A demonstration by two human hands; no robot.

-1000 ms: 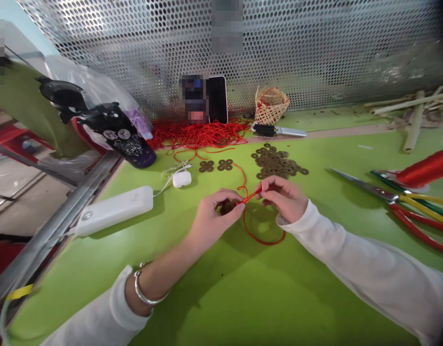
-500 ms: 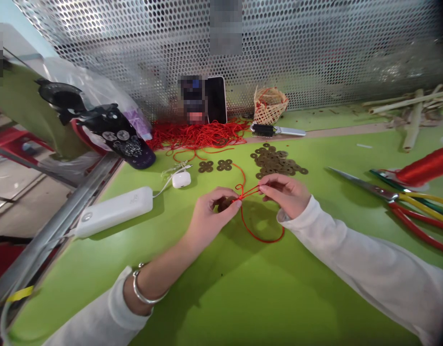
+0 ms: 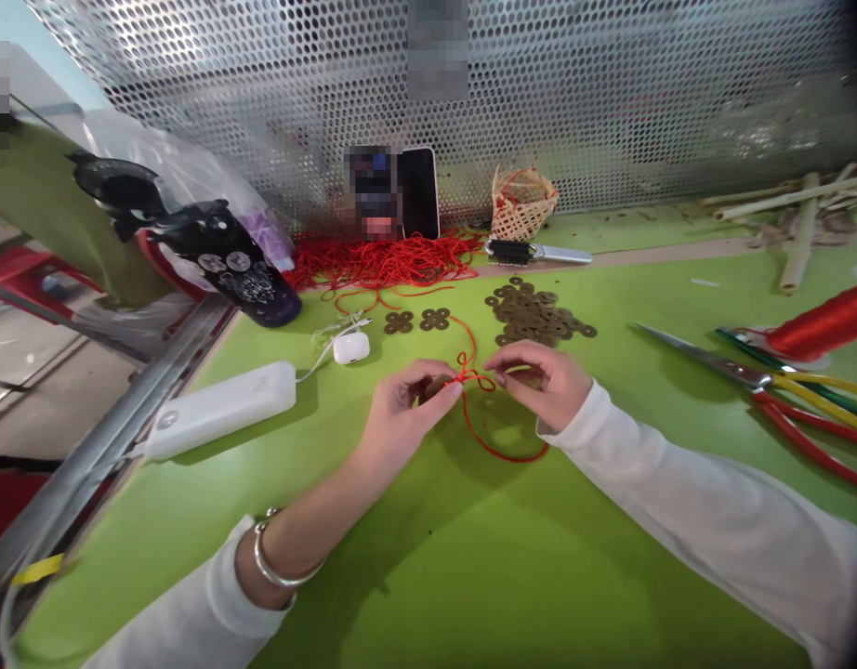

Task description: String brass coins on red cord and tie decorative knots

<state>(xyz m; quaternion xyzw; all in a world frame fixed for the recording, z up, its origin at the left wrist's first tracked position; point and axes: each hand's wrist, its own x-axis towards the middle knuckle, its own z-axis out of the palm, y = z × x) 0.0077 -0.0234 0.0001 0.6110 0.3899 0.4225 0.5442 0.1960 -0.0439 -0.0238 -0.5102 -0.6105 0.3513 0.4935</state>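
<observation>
The thin, bright red cord point(image 3: 463, 377) is gathered at the fingertips of your left hand point(image 3: 404, 404), over the glossy light-green surface point(image 3: 484, 557). Its strands between your hands, taut half a second ago, now sag into small open loops, so the tie looks loose. Your left hand keeps its closed pinch on the cord and a partly hidden, round brown piece point(image 3: 432, 387). Your right hand point(image 3: 547, 376) is nearly closed beside a loop; whether it grips cannot be told. Beyond lies a heap of brown, holed metal discs point(image 3: 530, 314)
</observation>
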